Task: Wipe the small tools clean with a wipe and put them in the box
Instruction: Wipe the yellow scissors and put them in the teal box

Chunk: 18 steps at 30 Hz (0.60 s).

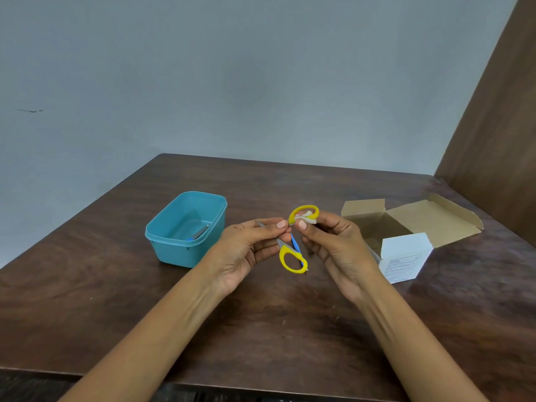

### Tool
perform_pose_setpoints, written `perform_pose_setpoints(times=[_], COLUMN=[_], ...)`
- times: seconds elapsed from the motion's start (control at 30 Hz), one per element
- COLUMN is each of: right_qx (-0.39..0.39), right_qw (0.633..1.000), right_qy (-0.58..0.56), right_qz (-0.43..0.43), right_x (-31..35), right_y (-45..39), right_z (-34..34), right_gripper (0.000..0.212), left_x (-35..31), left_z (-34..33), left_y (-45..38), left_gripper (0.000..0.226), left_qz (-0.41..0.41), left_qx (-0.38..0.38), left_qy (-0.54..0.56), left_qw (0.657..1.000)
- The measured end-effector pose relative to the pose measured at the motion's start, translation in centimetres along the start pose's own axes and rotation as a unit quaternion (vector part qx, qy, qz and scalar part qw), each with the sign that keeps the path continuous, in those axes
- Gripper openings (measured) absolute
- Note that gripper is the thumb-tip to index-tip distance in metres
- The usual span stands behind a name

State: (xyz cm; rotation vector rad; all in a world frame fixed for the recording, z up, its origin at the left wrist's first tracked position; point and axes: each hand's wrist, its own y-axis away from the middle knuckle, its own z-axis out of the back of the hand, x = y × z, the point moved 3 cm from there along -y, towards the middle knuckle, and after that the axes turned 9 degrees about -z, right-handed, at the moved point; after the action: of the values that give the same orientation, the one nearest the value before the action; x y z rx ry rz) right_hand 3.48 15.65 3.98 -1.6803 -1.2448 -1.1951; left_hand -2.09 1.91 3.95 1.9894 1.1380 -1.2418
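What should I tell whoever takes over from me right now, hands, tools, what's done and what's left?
Left hand: shut on the scissors, gripping the blades, which are spread open.
Right hand: fingers pinch the wipe against the upper yellow handle loop.
Teal box: on the table left of the hands, one small metal tool already inside.
A blue-handled tool lies on the table under the scissors, not yet boxed.
Open cardboard carton sits to the right.
Left: finish wiping the scissors, box them, then wipe and box the blue-handled tool.
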Motion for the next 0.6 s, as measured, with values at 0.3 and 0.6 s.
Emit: perform_pose_setpoints(times=[0.3, 0.6], right_qx=[0.006, -0.024], right_qw=[0.993, 0.989], right_qy=[-0.097, -0.105], right_qz=[-0.069, -0.102], right_x=[-0.08, -0.19], right_y=[-0.19, -0.18], right_z=[0.03, 0.47], right_gripper=[0.009, 0.018], left_x=[-0.33, -0.41], left_z=[0.32, 0.42], left_y=[0.15, 0.46], left_gripper=[0.017, 0.018], left_qz=[-0.016, -0.030], left_qx=[0.022, 0.061], left_qy=[-0.046, -0.188], left_qw=[0.999, 0.980])
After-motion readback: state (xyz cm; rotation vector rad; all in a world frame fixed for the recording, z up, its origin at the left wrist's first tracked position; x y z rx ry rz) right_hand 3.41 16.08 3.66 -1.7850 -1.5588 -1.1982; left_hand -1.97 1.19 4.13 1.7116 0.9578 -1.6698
